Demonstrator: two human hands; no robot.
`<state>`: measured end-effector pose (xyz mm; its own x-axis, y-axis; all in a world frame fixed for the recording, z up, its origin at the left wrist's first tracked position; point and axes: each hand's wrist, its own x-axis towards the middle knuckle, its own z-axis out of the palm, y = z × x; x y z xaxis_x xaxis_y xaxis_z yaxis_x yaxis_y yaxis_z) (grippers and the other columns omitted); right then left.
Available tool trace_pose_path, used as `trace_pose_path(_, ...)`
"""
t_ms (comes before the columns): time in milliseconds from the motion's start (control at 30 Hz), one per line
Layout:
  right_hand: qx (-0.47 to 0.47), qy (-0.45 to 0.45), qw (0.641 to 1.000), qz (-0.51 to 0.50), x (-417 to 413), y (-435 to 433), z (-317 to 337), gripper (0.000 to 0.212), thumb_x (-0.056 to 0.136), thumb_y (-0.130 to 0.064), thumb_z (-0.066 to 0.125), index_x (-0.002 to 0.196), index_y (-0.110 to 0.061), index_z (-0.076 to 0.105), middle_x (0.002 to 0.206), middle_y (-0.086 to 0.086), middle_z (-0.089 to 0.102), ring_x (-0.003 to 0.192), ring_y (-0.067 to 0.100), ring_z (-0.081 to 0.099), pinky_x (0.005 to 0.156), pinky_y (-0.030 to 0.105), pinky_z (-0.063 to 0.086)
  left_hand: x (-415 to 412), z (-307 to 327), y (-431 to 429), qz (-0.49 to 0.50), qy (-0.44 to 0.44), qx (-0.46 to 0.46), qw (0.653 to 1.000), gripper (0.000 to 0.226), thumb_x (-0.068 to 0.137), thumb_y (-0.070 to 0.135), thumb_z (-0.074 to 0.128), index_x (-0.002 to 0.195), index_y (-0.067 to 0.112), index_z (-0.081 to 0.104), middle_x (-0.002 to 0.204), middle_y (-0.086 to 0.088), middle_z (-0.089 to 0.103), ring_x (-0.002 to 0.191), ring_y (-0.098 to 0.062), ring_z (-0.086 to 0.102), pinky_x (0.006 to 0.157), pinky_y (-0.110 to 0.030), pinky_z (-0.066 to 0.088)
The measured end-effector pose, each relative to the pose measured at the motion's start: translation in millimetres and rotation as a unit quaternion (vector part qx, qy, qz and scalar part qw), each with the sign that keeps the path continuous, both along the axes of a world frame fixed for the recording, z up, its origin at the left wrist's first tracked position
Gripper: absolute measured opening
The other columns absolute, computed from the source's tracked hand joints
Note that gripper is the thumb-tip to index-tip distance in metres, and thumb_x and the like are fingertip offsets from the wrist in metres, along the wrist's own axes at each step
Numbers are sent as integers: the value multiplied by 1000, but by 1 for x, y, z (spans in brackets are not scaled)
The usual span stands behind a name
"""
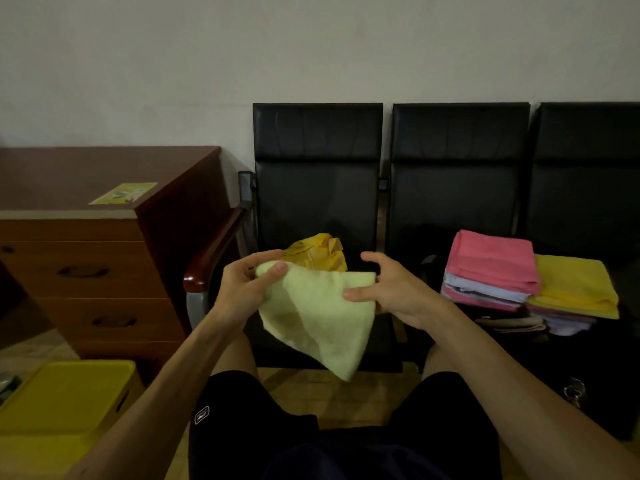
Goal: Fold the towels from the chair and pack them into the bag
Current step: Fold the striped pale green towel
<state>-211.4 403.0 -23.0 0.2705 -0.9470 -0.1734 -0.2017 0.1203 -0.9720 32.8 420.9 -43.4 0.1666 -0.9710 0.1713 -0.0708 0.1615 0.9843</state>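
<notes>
A pale green towel (318,317) hangs in the air in front of the left black chair (317,188), its lower corner drooping toward my knees. My left hand (242,289) pinches its upper left corner between thumb and fingers. My right hand (388,289) pinches its upper right corner. Behind the towel, on the chair seat, lies a crumpled yellow bag (317,252). On the middle chair (457,174) sits a stack of folded towels, with a pink towel (491,259) on top and a yellow towel (576,287) beside it.
A brown wooden desk (86,237) with drawers stands on the left, next to the chair's wooden armrest (214,251). A yellow box (65,400) sits on the floor at lower left. A third black chair (588,174) is at far right. Keys (575,391) lie at lower right.
</notes>
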Motion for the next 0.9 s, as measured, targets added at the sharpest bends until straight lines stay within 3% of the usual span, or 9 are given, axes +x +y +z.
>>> trace_pose_path(100,66,-73,995,-25,-2,-7,1,66,80,-4,78,138,-10,47,110,9,69,94,21,70,74,36,60,2,-3,-2,-23,-20,3,1000,43,81,29,71,121,13,70,111,0,70,100,-14,69,83,-30,59)
trace_pose_path(200,45,-101,994,-17,-7,-9,-2,65,76,-7,81,133,-18,51,114,9,69,100,22,70,79,36,59,5,-4,-4,-36,-48,5,998,49,78,32,74,123,15,68,111,-1,72,99,-15,71,83,-35,60)
trace_pose_path(333,-82,49,994,53,-11,-8,-1,78,68,-4,87,135,-20,52,122,3,63,110,16,65,85,32,58,9,-1,-6,-73,-74,-3,995,45,80,17,77,124,18,65,105,-4,75,96,-16,73,82,-36,61)
trace_pose_path(467,-186,208,959,42,-7,-13,7,77,71,-20,88,139,-22,53,127,-5,59,114,14,60,94,34,55,12,5,-7,-62,-164,-32,984,51,74,31,76,122,18,67,106,6,72,97,-6,70,81,-27,60)
trace_pose_path(600,-228,251,940,29,-4,-11,17,65,79,-21,82,138,-18,54,115,-10,57,102,7,57,80,18,49,13,1,-11,-13,-238,-59,969,34,80,31,76,112,22,72,101,11,73,93,-3,69,78,-24,58)
trace_pose_path(767,-254,304,918,16,-6,-15,17,27,83,-28,78,108,-19,72,98,-7,69,91,9,65,86,36,55,8,-3,-14,36,-291,-94,951,26,81,35,78,104,24,74,87,15,71,79,4,67,65,-10,53)
trace_pose_path(900,-259,318,912,22,-9,-17,15,12,88,-30,72,88,-19,72,84,-4,70,79,8,66,75,34,55,7,-2,-15,43,-315,-100,943,29,81,37,77,104,20,74,86,13,71,76,2,67,62,-11,52)
